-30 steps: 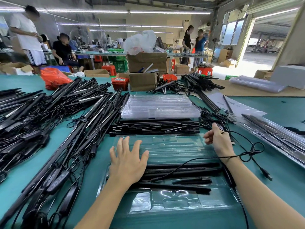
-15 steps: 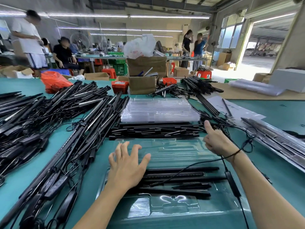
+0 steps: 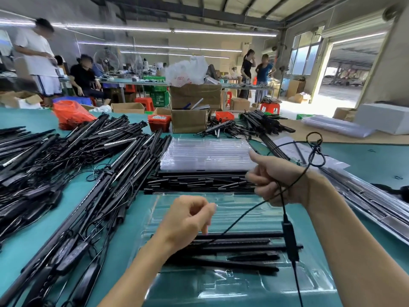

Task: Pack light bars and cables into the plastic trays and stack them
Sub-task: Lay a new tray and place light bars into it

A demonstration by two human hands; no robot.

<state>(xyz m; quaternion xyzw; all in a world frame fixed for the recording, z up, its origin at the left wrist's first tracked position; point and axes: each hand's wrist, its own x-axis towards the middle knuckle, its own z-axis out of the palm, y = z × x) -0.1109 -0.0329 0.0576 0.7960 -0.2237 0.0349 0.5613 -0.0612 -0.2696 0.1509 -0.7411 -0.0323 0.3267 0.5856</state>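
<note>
A clear plastic tray [image 3: 232, 291] lies on the green table in front of me, with several black light bars [image 3: 239, 242] laid across it. My right hand [image 3: 274, 180] is raised above the tray's far end and grips a thin black cable [image 3: 247, 216], thumb pointing up. The cable loops over my wrist, and its black inline controller [image 3: 290, 241] hangs below the hand. My left hand [image 3: 188, 218] hovers over the tray's left part, fingers curled, fingertips close to the bars. I cannot tell whether it pinches the cable.
A stack of empty clear trays [image 3: 205, 154] sits behind a row of short black bars [image 3: 199, 182]. Large piles of light bars with cables [image 3: 73, 165] cover the left of the table. Packed trays [image 3: 371, 200] lie at the right. Cardboard boxes [image 3: 190, 120] stand further back.
My right hand lifted and closed on the cable, raising the controller off the table. My left hand rose from lying flat on the tray and curled its fingers.
</note>
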